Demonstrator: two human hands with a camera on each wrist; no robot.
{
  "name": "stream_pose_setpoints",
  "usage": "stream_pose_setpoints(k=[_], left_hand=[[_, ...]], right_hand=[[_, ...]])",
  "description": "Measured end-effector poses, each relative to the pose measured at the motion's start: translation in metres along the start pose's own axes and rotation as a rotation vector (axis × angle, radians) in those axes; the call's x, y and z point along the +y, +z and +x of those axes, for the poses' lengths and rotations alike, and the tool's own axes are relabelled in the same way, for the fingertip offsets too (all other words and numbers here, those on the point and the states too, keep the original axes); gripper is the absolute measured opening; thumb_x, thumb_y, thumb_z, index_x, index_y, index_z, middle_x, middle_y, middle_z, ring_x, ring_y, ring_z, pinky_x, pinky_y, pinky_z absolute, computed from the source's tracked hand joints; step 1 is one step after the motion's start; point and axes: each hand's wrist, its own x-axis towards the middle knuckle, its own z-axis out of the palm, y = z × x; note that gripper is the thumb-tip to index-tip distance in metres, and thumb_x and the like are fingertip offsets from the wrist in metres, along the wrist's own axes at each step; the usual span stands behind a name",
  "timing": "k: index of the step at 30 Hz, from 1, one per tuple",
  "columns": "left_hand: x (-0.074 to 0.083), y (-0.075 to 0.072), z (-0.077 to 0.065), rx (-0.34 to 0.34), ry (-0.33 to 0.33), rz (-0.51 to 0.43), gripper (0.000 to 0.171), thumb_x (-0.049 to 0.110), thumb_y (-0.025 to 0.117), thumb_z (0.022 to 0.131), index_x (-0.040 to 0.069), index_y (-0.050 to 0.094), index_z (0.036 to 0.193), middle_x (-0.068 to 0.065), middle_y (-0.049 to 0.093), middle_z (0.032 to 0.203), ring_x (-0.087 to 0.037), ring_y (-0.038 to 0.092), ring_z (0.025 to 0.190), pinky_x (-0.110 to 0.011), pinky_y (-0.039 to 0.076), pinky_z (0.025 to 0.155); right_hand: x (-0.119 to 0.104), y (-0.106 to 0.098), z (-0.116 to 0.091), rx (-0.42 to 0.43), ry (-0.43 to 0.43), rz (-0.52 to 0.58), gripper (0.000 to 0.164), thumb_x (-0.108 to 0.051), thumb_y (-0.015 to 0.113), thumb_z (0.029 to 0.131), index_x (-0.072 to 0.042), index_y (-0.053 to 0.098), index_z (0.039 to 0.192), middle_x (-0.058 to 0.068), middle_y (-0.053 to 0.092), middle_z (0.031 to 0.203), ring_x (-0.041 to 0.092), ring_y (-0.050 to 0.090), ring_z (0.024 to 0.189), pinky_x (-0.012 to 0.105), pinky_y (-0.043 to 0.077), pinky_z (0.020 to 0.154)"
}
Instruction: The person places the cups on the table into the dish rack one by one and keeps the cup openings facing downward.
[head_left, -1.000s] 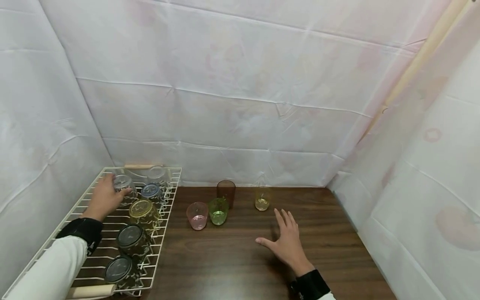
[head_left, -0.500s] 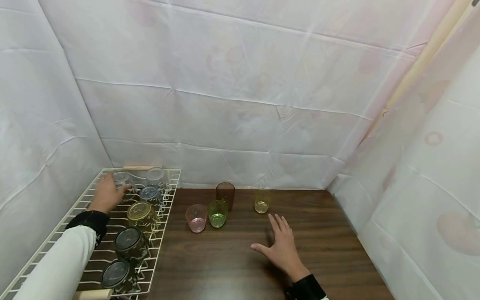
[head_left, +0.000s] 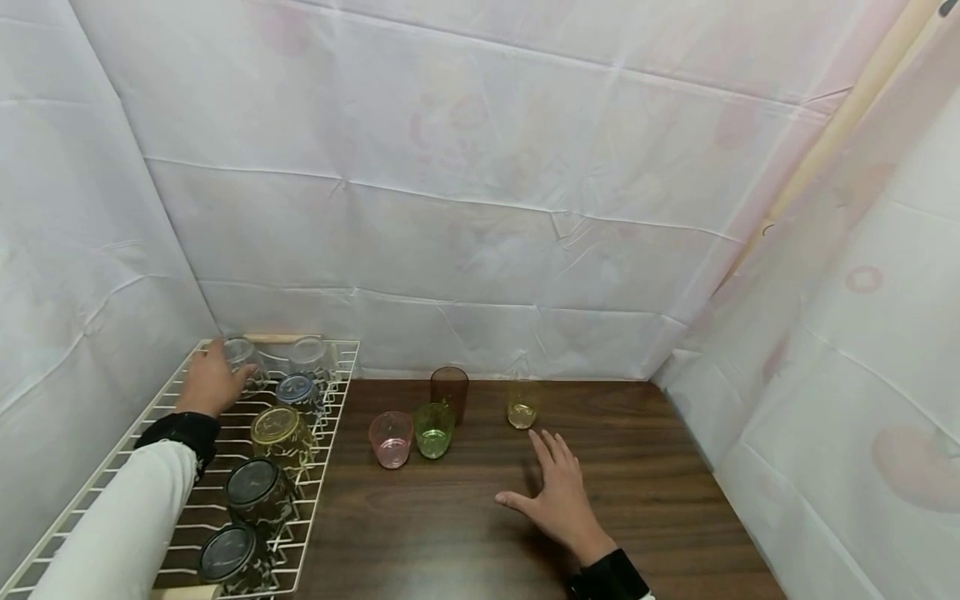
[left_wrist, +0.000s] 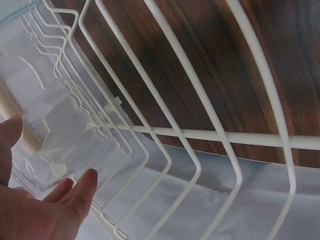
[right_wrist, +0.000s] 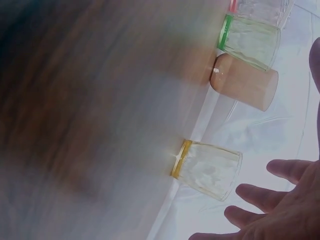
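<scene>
In the head view my left hand [head_left: 210,382] is at the back left corner of the white wire rack [head_left: 161,397], its thumb and fingers around an upturned clear glass [head_left: 242,353]. The left wrist view shows the thumb and fingertips [left_wrist: 86,186] on either side of the clear glass. My right hand [head_left: 558,500] hovers over the brown table with fingers spread and holds nothing. Just beyond its fingertips stands an upright yellow-tinted glass [head_left: 522,407]; in the right wrist view the yellow-based glass [right_wrist: 210,170] is apart from the fingers.
Beside the left hand, the rack holds another clear glass [head_left: 307,354], a blue glass [head_left: 297,389], a yellow glass [head_left: 276,425] and two dark glasses [head_left: 252,482], all upturned. Pink [head_left: 391,439], green [head_left: 433,431] and brown [head_left: 450,392] glasses stand mid-table. White cloth [head_left: 427,250] walls surround the table.
My left hand has moved the clear glass farther back toward the rack's rear corner. My right hand has shifted slightly left and toward me, staying spread. The head view has turned slightly.
</scene>
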Motion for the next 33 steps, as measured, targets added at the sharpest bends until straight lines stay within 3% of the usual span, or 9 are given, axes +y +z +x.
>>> stream_pose_setpoints(k=[10,33], left_hand=[[0.007,-0.005,0.001,-0.033,0.02,0.074,0.083,0.024,0.06,0.107,-0.019,0.014,0.161,-0.06,0.035,0.137,-0.076,0.041,0.123,-0.079,0.04,0.104],[0.012,-0.001,0.001,-0.062,-0.06,0.04,0.081,0.02,0.058,0.107,-0.017,0.011,0.162,-0.059,0.028,0.145,-0.075,0.034,0.13,-0.08,0.036,0.109]], right_hand=[[-0.007,-0.003,0.001,-0.041,0.094,0.25,0.101,-0.053,0.087,0.086,-0.02,0.036,0.167,0.024,0.03,0.174,0.05,0.03,0.161,0.077,0.037,0.118],[-0.019,0.0,0.001,-0.084,0.076,0.256,0.102,-0.054,0.088,0.085,-0.022,0.036,0.167,0.023,0.029,0.175,0.05,0.03,0.161,0.077,0.038,0.117]])
